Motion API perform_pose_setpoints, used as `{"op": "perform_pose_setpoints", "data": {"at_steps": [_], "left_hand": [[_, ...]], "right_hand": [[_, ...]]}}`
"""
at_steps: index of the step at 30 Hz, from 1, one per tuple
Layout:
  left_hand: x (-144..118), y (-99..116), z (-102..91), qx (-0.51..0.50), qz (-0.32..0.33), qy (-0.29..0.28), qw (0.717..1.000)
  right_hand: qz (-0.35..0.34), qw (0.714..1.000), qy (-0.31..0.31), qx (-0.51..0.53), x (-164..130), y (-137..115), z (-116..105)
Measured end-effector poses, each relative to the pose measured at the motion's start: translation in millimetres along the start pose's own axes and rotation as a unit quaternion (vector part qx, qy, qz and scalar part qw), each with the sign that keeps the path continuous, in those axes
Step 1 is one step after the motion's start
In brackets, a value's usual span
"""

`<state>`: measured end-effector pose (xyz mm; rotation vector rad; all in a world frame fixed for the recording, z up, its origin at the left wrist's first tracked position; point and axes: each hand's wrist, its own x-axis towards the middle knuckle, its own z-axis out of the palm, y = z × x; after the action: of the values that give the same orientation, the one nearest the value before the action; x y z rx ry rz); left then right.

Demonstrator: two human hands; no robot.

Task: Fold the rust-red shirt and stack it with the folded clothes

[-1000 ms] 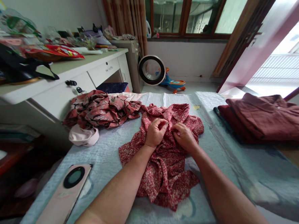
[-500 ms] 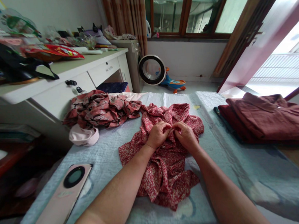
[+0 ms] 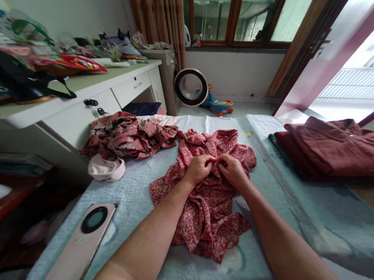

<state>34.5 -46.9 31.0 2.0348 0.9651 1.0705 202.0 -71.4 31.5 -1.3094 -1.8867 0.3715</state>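
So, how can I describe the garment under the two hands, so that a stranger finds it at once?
Look at the pale blue quilt covering the bed. In its middle lies the red floral garment, pinched by the left hand and the right hand. Its tiny speckled print differs from the large-patterned heap and the plain maroon folded stack.

Both hands, left hand (image 3: pixel 199 169) and right hand (image 3: pixel 233 171), pinching red floral shirt (image 3: pixel 206 206) on pale blue quilt (image 3: pixel 139 189).

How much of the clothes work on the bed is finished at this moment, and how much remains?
Done: dark red garments lie folded in a stack at the right. In hand: the left hand and right hand pinch the front of the red floral shirt, spread on the pale blue quilt. Left: a crumpled pink-and-black patterned garment lies unfolded at the left.
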Motion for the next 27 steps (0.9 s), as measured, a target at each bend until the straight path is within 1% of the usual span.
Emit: {"op": "perform_pose_setpoints", "data": {"at_steps": [3, 6, 9, 12, 17, 23, 27], "left_hand": [[-1.5, 3.0, -3.3, -0.022, -0.025, -0.028, 0.999], [-2.4, 1.5, -4.9, -0.046, -0.038, -0.055, 0.997], [-1.5, -3.1, -3.6, -0.033, -0.040, -0.065, 0.997], [-0.1, -5.3, -1.6, -0.015, -0.031, -0.055, 0.998], [0.0, -3.5, 0.4, -0.007, -0.022, -0.026, 0.999], [0.2, -5.7, 2.2, -0.016, -0.031, -0.008, 0.999], [1.1, -5.7, 1.1, -0.027, -0.041, -0.006, 0.999]], "right_hand": [[0.002, 1.000, -0.002, 0.002, -0.5, 0.6, 0.0], [0.014, 1.000, -0.011, 0.011, -0.8, 2.6, -0.3], [0.031, 0.999, -0.022, 0.027, -1.0, 5.8, -0.2], [0.035, 0.999, -0.025, 0.025, -0.7, 7.9, -0.4], [0.015, 0.999, -0.027, 0.011, 0.2, 6.7, -2.6], [-0.002, 1.000, -0.026, 0.013, 0.4, 2.3, -4.8], [-0.002, 1.000, -0.017, 0.005, 0.7, 0.4, -4.7]]}}
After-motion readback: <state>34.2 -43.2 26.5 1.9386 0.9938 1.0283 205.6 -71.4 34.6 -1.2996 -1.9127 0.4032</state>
